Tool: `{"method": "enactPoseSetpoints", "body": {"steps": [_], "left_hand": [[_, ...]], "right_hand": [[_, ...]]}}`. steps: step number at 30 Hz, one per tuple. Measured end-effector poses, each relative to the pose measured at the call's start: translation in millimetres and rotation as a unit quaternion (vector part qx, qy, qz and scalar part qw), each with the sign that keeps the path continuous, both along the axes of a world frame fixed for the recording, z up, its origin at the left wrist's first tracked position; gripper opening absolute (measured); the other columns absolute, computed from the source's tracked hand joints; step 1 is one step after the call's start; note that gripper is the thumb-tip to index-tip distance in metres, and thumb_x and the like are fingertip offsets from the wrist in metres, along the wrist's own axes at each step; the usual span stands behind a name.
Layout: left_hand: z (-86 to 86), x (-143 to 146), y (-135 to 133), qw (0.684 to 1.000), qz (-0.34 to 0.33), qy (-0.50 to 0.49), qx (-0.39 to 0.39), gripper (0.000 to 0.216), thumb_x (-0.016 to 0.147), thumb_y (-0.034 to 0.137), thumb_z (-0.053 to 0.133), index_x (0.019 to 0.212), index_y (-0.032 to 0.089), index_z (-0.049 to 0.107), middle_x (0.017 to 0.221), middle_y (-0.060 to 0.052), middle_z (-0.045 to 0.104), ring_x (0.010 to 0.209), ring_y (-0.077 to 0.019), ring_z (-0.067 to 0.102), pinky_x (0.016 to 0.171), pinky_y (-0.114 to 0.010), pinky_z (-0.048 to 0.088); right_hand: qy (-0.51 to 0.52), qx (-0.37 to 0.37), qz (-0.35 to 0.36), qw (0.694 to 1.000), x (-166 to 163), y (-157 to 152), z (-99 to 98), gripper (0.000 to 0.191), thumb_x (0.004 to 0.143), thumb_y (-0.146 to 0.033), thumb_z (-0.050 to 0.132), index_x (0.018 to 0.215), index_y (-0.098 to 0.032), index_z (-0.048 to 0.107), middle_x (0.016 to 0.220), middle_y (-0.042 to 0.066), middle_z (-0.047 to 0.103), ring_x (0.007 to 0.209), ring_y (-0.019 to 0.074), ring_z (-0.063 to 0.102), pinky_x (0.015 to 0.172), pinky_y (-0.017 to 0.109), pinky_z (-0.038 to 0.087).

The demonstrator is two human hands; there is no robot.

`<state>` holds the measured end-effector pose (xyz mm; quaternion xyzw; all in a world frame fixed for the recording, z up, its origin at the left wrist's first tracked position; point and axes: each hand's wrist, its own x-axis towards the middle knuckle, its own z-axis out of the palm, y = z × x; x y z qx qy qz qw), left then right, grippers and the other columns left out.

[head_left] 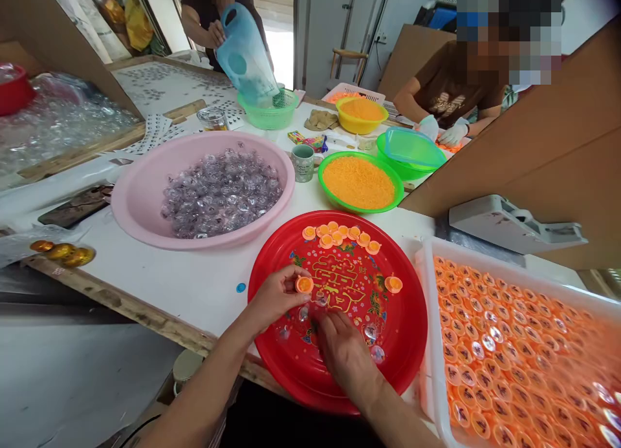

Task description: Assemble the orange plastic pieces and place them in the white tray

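My left hand [276, 296] pinches a small clear cap filled with orange grains [305, 284] over the red round tray [402, 357]. My right hand [342, 351] rests on the tray just below it, fingers curled down on a clear cap [320, 300]; what they grip is hidden. Several filled orange caps [339, 234] lie in a row at the tray's far rim, and one more [393, 284] sits to the right. A few empty clear caps [371, 333] lie loose on the tray.
A pink basin of clear caps [145, 202] stands left, a green bowl of orange grains [359, 183] behind the tray, a white crate of filled caps [514, 351] right. Other people work at the far end, one pouring from a blue jug [245, 53].
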<state>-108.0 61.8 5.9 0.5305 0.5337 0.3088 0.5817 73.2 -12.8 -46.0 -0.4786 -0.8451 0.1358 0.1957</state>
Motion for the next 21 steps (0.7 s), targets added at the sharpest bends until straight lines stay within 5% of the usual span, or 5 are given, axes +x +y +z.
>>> {"method": "enactPoseSetpoints", "body": {"steps": [4, 9, 11, 15, 21], "left_hand": [[-5.2, 18.8, -5.3, 0.997, -0.023, -0.060, -0.051, 0.035, 0.071, 0.022, 0.069, 0.106, 0.020, 0.062, 0.102, -0.003, 0.067, 0.095, -0.0183, 0.064, 0.083, -0.028, 0.051], [-12.3, 35.4, -9.1, 0.996, -0.031, -0.070, -0.033, 0.030, 0.072, 0.020, 0.069, 0.101, 0.021, 0.061, 0.100, -0.001, 0.065, 0.091, -0.0173, 0.062, 0.078, -0.027, 0.051], [-11.4, 38.8, -10.9, 0.995, -0.052, -0.069, -0.041, 0.029, 0.075, 0.022, 0.067, 0.103, 0.021, 0.062, 0.102, -0.002, 0.065, 0.094, -0.0183, 0.062, 0.081, -0.028, 0.050], [-4.8, 44.8, -16.0, 0.990, -0.059, -0.096, -0.082, 0.038, 0.078, 0.025, 0.066, 0.115, 0.023, 0.059, 0.111, -0.004, 0.063, 0.104, -0.0207, 0.059, 0.086, -0.031, 0.050], [4.3, 53.9, -20.2, 0.984, -0.041, -0.124, -0.124, 0.034, 0.074, 0.025, 0.071, 0.105, 0.021, 0.059, 0.103, -0.003, 0.064, 0.099, -0.0201, 0.059, 0.084, -0.030, 0.049]], "right_hand": [[0.194, -0.120, -0.168, 0.959, 23.7, -6.9, 0.2, 0.030, 0.086, -0.008, 0.046, 0.107, -0.018, 0.065, 0.095, 0.010, 0.069, 0.085, 0.0230, 0.064, 0.076, 0.037, 0.054], [0.530, -0.342, -0.278, 0.724, 40.5, 1.6, 13.8, 0.027, 0.067, -0.034, 0.079, 0.086, -0.019, 0.069, 0.077, 0.004, 0.070, 0.071, 0.0184, 0.066, 0.067, 0.031, 0.056], [0.585, -0.371, -0.268, 0.670, 44.2, 3.0, 23.6, 0.028, 0.061, -0.034, 0.085, 0.078, -0.018, 0.067, 0.074, 0.002, 0.069, 0.070, 0.0156, 0.064, 0.068, 0.029, 0.054], [0.635, -0.381, -0.253, 0.623, 47.2, 2.0, 38.9, 0.026, 0.063, -0.027, 0.087, 0.075, -0.018, 0.065, 0.073, -0.002, 0.065, 0.067, 0.0101, 0.058, 0.063, 0.021, 0.050], [0.676, -0.389, -0.228, 0.583, 48.7, 3.4, 43.1, 0.029, 0.064, -0.023, 0.086, 0.085, -0.021, 0.068, 0.073, -0.003, 0.062, 0.068, 0.0108, 0.058, 0.066, 0.024, 0.053]]}}
